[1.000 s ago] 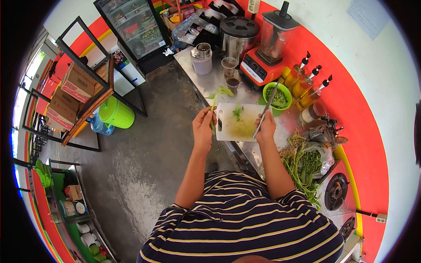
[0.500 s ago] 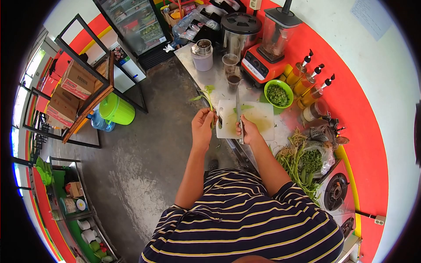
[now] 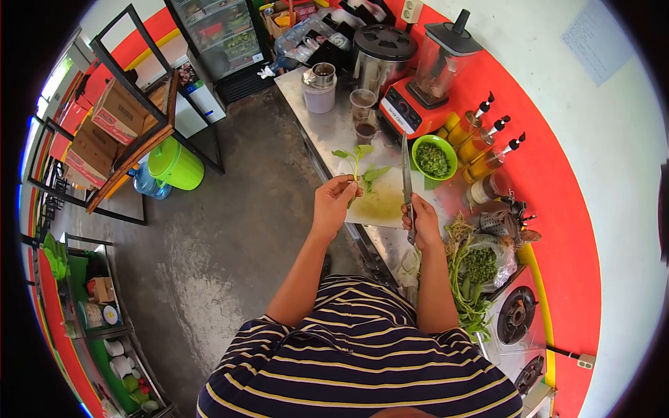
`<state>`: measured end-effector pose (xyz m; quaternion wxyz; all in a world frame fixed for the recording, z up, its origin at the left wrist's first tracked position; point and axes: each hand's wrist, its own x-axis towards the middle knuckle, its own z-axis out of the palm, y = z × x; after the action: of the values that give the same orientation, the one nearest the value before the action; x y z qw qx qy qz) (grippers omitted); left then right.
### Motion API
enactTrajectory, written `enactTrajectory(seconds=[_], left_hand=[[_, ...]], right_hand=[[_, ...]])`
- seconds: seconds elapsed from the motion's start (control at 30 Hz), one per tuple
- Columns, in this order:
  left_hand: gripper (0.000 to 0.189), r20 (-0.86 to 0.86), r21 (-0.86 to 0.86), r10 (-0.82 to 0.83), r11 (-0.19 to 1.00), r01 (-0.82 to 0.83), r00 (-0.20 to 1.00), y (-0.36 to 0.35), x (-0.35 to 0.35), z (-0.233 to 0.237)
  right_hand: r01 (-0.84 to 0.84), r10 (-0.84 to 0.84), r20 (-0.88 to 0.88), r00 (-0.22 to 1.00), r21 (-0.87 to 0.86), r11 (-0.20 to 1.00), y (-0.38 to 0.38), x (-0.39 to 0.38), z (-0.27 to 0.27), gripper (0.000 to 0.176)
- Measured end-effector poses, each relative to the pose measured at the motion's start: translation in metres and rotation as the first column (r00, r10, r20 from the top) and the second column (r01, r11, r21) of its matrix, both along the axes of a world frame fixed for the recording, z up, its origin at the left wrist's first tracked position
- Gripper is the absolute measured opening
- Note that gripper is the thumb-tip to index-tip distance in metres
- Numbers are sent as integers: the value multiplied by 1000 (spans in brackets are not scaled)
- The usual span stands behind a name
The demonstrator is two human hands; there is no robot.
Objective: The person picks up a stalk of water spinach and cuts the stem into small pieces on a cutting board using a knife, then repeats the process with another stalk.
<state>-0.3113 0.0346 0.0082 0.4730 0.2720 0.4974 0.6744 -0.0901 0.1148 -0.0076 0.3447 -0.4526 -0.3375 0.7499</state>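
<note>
My left hand (image 3: 336, 203) pinches the stem of a leafy green sprig (image 3: 357, 161) over the left edge of a white cutting board (image 3: 376, 214). In my right hand (image 3: 422, 217) is a kitchen knife (image 3: 407, 167), its blade pointing away from me past the board's right side. Cut leaves (image 3: 374, 175) lie on the board, and its surface has a yellow-green stain. A bright green bowl (image 3: 454, 161) of chopped greens (image 3: 432, 160) stands beyond the knife. To the right of my right hand lies a bunch of leafy stems (image 3: 465, 279).
A red blender (image 3: 404, 106), a large steel pot (image 3: 382, 70) and plastic cups (image 3: 363, 104) stand at the back. Pump bottles (image 3: 481, 164) line the wall. At right are a bag of chopped greens (image 3: 481, 266) and a gas stove (image 3: 517, 315).
My left hand has brought the sprig rightward, over the board's edge. My right hand and the knife have shifted right, away from the board's middle. The camera view has moved slightly.
</note>
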Motion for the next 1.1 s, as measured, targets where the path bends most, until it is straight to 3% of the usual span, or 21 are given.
enactTrajectory(seconds=[0.07,0.3,0.37,0.5,0.57,0.77,0.87,1.1], left_hand=[[20,-41,37,-23,999,24,999,4,7,1],[24,-110,42,-74,996,79,991,13,27,-4],[22,-202,-8,-102,995,103,974,14,30,-2],[20,-345,-3,-105,994,111,932,7,36,21],[20,-546,-42,-73,997,59,835,4,39,30],[20,-630,43,23,999,5,776,3,40,28],[24,-553,108,134,990,-88,822,3,41,32],[25,-608,99,116,993,-71,785,1,34,26]], right_hand=[[-58,57,13,998,125,991,-2,14,12,44],[-305,253,172,952,455,837,-24,19,64,43],[-390,213,365,906,528,755,-29,10,71,47],[-439,181,449,875,578,687,-32,-4,74,54],[-430,151,462,874,590,683,-35,-12,78,58],[-400,129,436,891,617,678,-30,-20,71,61],[-404,167,417,893,582,706,-25,-21,57,60],[-404,139,449,883,575,711,-24,-28,43,47]])
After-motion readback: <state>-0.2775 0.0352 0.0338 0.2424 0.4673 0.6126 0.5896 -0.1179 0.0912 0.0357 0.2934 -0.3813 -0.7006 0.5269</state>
